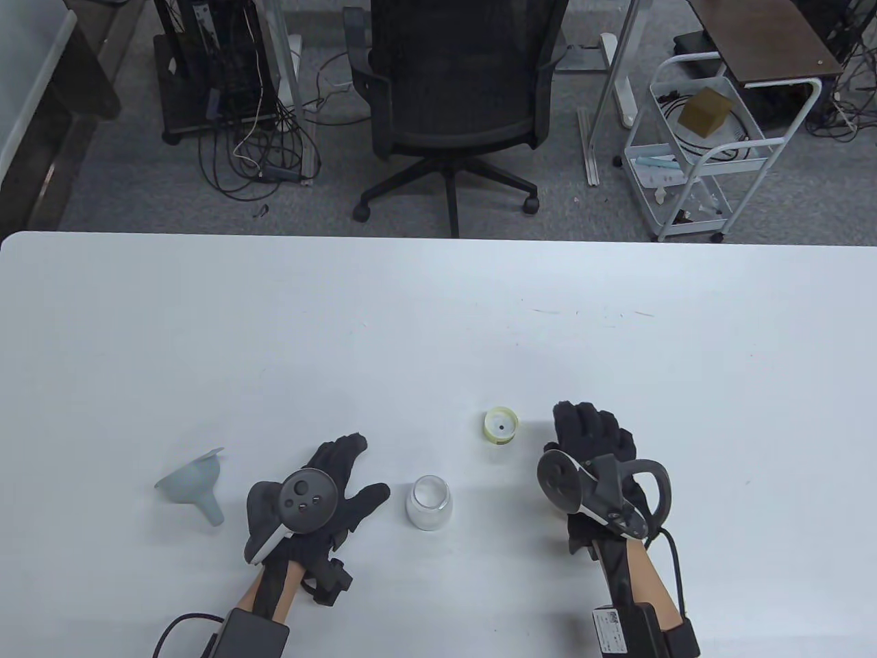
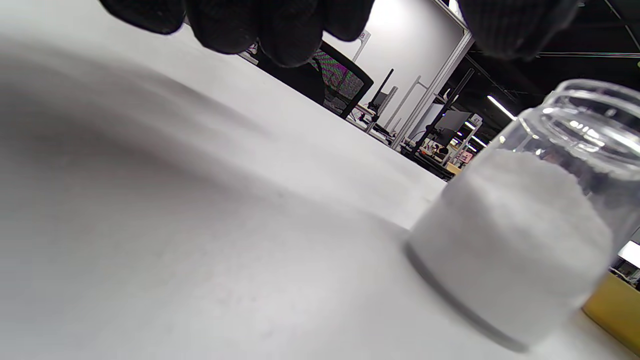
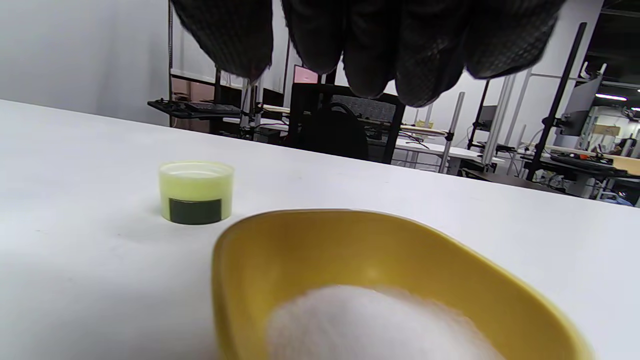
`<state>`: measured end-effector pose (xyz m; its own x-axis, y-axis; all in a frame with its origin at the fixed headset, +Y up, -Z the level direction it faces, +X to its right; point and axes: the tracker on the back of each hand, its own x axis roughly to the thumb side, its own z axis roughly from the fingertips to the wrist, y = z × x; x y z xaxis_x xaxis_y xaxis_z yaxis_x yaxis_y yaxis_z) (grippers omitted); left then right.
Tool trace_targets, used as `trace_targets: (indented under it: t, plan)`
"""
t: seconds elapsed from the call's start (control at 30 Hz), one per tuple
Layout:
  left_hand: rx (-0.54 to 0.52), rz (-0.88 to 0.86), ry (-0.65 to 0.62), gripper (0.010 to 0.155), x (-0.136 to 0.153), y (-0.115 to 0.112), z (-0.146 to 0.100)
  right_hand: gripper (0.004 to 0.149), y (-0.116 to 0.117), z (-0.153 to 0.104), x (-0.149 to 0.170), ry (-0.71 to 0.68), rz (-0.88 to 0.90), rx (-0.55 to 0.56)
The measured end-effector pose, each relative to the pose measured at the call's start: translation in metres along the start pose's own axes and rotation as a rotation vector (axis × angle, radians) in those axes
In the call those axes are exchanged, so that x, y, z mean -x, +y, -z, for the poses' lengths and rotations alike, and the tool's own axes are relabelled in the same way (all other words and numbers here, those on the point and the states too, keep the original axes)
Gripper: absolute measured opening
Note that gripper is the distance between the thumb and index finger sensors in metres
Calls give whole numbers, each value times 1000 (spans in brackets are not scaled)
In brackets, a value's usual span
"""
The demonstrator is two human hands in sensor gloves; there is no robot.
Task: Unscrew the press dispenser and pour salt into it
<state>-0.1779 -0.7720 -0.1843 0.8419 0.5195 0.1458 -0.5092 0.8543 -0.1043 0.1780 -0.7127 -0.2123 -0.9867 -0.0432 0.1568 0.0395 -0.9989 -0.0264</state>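
Between my hands on the counter (image 1: 438, 329) stands the open jar (image 1: 429, 504), already salted; both grips are empty, left hand (image 1: 322, 497) splayed, right hand (image 1: 596, 456) over the salt bowl (image 3: 380, 280). A careless sweep could topple it.

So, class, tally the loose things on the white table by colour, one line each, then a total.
Grey: 1, funnel
Clear: 1, jar holding white salt
Yellow-green: 1, cap
Yellow: 1, bowl with salt, seen only in the right wrist view
Total: 4
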Motion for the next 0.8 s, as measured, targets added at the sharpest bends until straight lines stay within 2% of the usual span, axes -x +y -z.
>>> trace_targets:
  t: [0.2, 0.4, 0.57, 0.8]
  plan:
    - [1, 6, -1, 96, 0, 0, 0, 60, 1, -8, 32, 129, 11, -42]
    - [8, 11, 3, 96, 0, -1, 0, 59, 16, -10, 65, 252, 81, -158]
    - [12, 16, 4, 96, 0, -1, 0, 57, 30, -6, 75, 262, 141, -286]
    - [21, 35, 0, 95, -2, -2, 1, 54, 44, -2, 77, 273, 168, -386]
